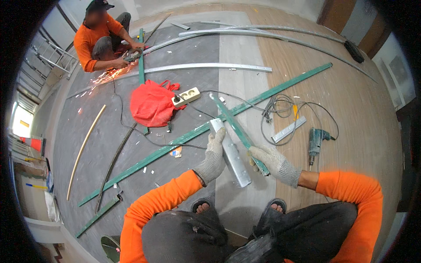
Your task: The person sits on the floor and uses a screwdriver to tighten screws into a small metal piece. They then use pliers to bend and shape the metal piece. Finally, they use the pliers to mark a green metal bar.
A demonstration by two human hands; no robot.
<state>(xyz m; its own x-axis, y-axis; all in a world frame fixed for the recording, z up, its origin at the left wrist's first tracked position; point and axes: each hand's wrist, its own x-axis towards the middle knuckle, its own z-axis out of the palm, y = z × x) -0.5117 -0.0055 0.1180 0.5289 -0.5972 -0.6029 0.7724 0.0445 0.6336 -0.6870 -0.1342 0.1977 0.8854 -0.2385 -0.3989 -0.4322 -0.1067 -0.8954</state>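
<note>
My left hand (212, 157), in a pale knitted glove, is closed around a short silver metal channel (232, 158) that slants down toward my feet. In the same kind of glove, my right hand (274, 163) grips the near end of a short green metal profile (234, 127). The two pieces lie side by side at a slight angle. Under the far part of the green profile runs a long green metal bar (184, 141), stretching diagonally across the floor. Right of my right hand stands a green corded drill (316, 142), its bit pointing toward me.
A co-worker (103, 37) crouches at the far left with an angle grinder (133, 55) throwing sparks. A red bag (153, 105), a power strip (186, 97) and a coiled cable (280, 107) lie ahead. Long silver profiles (206, 67) cross the floor. A silver offcut (288, 129) sits near the drill.
</note>
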